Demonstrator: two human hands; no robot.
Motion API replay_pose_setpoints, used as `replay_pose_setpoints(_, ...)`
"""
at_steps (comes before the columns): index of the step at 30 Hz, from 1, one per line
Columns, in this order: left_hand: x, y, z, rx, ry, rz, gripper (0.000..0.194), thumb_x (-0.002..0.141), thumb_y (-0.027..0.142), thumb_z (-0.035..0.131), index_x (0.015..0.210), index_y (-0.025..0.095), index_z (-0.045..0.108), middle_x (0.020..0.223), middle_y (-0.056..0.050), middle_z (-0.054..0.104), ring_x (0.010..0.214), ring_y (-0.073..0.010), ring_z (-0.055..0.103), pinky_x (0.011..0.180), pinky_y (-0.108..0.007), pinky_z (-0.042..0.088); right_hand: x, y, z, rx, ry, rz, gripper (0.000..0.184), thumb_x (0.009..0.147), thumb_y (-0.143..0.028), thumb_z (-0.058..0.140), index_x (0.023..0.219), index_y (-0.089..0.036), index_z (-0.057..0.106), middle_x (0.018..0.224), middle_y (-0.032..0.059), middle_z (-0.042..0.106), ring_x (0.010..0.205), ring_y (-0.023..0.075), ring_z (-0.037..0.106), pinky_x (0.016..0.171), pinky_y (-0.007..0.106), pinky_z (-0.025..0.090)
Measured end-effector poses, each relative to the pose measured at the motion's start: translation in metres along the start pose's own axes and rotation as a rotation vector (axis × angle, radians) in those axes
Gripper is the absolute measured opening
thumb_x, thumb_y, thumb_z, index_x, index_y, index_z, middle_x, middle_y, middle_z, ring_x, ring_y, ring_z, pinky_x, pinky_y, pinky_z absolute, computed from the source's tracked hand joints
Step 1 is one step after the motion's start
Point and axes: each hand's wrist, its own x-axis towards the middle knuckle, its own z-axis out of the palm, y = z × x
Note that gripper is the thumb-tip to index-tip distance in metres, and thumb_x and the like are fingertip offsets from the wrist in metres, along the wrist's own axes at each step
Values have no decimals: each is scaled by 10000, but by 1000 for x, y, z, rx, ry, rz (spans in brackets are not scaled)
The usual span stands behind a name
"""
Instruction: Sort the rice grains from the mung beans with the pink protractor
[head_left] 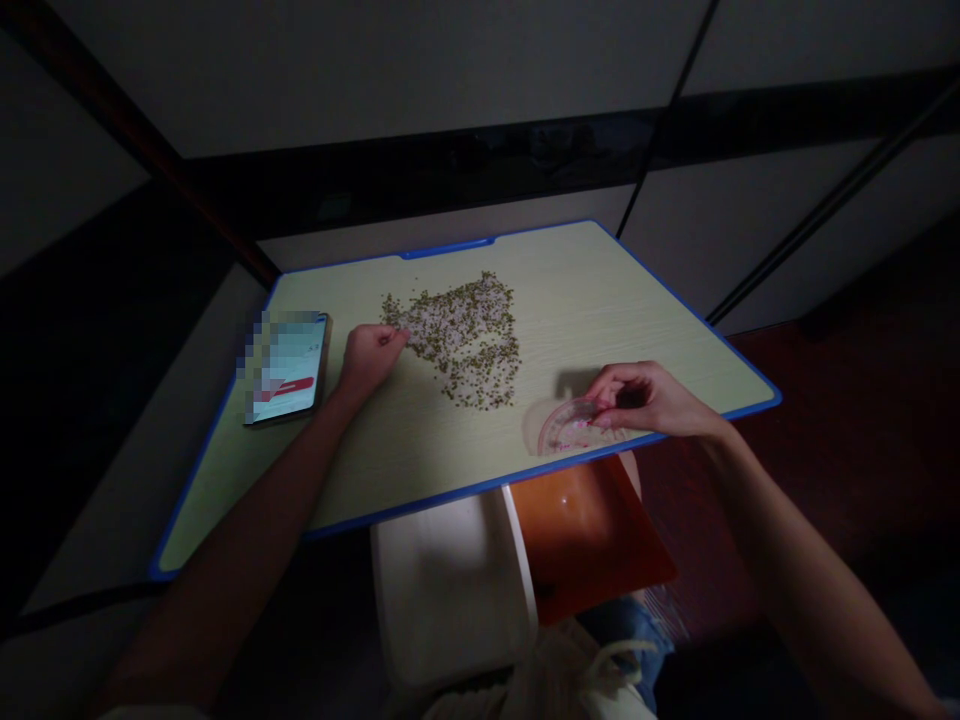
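A spread-out pile of small green beans mixed with whitish grains (480,310) lies in the middle of the pale folding table (622,310). At its left edge, my left hand (371,357) has thumb and fingers pinched together; whatever is between them is too small to make out. Near the front right edge, my right hand (645,400) pinches a clear, half-round plastic protractor (562,425) with pinkish marks, low over the tabletop. Part of the protractor is hidden behind the fingers.
A phone (292,365) with a lit screen leans at the table's left side. Below the front edge are a white bin (450,590) and an orange bin (585,530), side by side. Light cabinet panels (420,80) rise behind the table's blue rim.
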Motion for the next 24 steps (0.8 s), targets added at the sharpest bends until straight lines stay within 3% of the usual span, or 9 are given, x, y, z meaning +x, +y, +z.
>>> replay_pose_setpoints(17, -1, 3, 1, -20, 2, -26, 396, 695, 300, 497, 398, 189, 259, 428, 51, 217, 450, -72, 244, 485, -247, 184, 6, 0, 1, 221, 156, 30, 207, 678, -243, 718, 794, -180, 558, 666, -24, 575, 554, 70, 518, 514, 194, 416)
replay_pose_setpoints(21, -2, 3, 1, -22, -8, -39, 378, 701, 310, 482, 409, 192, 273, 428, 52, 230, 454, -77, 263, 488, -246, 193, 24, -5, -8, 254, 210, 95, 224, 680, -278, 718, 798, -192, 548, 704, -9, 634, 545, 77, 538, 501, 205, 408)
replay_pose_setpoints(24, -2, 1, 2, -21, 8, -50, 373, 699, 326, 483, 417, 193, 278, 434, 54, 228, 453, -78, 261, 486, -247, 190, 53, -4, -21, 273, 336, 78, 289, 612, -318, 756, 795, -204, 563, 653, -18, 640, 545, 95, 552, 519, 226, 415)
